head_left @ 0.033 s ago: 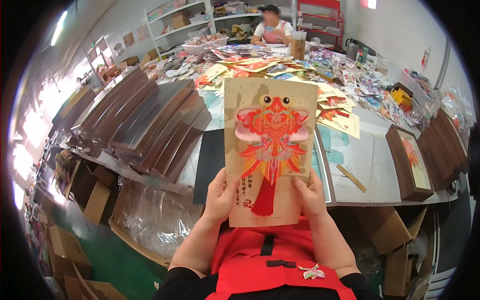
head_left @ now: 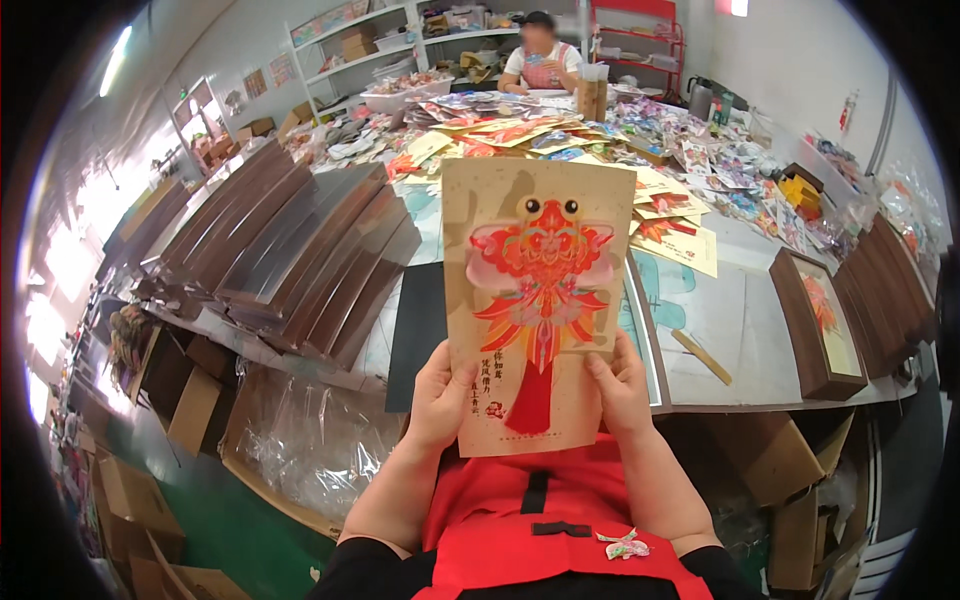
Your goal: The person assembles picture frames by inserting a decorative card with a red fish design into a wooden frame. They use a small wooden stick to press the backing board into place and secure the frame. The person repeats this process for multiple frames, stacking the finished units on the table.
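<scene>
Between my two hands, a tan card (head_left: 480,300) is held upright in front of me. It carries a red and orange goldfish-shaped picture (head_left: 545,260) with bulging eyes and a red tassel (head_left: 530,397) at the bottom. My left hand (head_left: 440,395) grips the lower left edge, thumb on the front and fingers behind. At the lower right edge my right hand (head_left: 622,390) pinches it the same way. Behind the card, partly hidden, lie a dark flat panel (head_left: 418,325) and a light-edged frame (head_left: 650,340) on the table.
Dark brown box frames (head_left: 290,255) are stacked at the left. Another brown frame (head_left: 815,330) with a similar picture stands at the right, near a wooden strip (head_left: 702,357). Piled cards (head_left: 675,225) cover the far table, where a person (head_left: 545,65) sits. Cardboard boxes (head_left: 770,455) stand below.
The card has shifted very slightly to the left at its top and tilts a little differently. Both hands keep the same grip.
</scene>
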Action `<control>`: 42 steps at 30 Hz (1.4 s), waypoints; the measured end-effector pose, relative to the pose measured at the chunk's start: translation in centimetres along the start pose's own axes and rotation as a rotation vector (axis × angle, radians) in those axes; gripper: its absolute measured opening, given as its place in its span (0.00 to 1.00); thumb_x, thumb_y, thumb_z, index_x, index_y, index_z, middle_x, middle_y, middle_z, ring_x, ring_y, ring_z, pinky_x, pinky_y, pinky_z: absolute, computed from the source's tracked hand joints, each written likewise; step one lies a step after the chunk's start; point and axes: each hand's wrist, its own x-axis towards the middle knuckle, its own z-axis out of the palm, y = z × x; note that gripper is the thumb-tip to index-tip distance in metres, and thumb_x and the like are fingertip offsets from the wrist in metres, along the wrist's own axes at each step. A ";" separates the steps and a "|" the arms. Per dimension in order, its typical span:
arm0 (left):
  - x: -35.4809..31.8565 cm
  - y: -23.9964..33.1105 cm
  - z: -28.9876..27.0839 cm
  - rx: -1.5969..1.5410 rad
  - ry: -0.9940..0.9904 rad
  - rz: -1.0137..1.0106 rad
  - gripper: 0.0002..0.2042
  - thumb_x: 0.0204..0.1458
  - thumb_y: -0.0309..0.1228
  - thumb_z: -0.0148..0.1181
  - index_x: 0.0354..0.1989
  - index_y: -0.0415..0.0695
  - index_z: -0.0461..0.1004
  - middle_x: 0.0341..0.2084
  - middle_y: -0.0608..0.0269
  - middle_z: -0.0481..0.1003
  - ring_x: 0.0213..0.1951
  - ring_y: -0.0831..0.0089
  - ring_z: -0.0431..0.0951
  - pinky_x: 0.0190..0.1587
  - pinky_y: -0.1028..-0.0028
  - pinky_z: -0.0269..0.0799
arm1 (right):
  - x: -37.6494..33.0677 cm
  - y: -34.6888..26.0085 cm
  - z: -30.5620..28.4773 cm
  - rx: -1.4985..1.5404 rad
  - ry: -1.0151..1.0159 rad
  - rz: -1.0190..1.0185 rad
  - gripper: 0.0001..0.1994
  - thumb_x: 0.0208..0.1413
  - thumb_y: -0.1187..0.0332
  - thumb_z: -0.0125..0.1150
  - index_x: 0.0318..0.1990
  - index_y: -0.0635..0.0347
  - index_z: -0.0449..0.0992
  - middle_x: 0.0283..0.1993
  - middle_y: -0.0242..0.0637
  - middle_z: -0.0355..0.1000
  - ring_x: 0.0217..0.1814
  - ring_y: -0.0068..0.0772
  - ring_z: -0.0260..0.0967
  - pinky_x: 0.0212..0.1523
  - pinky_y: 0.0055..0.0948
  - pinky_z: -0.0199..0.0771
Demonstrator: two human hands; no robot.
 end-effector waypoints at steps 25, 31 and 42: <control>-1.7 -0.4 0.3 0.129 0.148 0.117 0.14 0.62 0.28 0.48 0.53 0.34 0.64 0.45 0.61 0.72 0.46 0.79 0.71 0.50 0.78 0.65 | -0.2 -3.7 3.1 -0.722 -0.056 -0.134 0.09 0.54 0.72 0.60 0.39 0.71 0.76 0.19 0.34 0.71 0.19 0.16 0.65 0.21 0.19 0.62; -1.7 -0.8 1.0 0.128 0.146 0.110 0.13 0.62 0.27 0.48 0.52 0.34 0.64 0.45 0.62 0.73 0.45 0.79 0.71 0.50 0.78 0.65 | 0.1 -2.2 2.7 -0.554 -0.063 -0.020 0.07 0.55 0.74 0.58 0.36 0.72 0.75 0.19 0.31 0.70 0.20 0.14 0.64 0.21 0.18 0.63; -0.9 0.4 0.1 -0.001 0.209 0.148 0.12 0.62 0.26 0.46 0.52 0.36 0.64 0.47 0.59 0.72 0.47 0.76 0.72 0.51 0.75 0.66 | -1.7 -2.4 0.4 -0.711 -0.519 0.189 0.06 0.53 0.71 0.56 0.33 0.65 0.74 0.19 0.31 0.67 0.22 0.17 0.60 0.23 0.22 0.61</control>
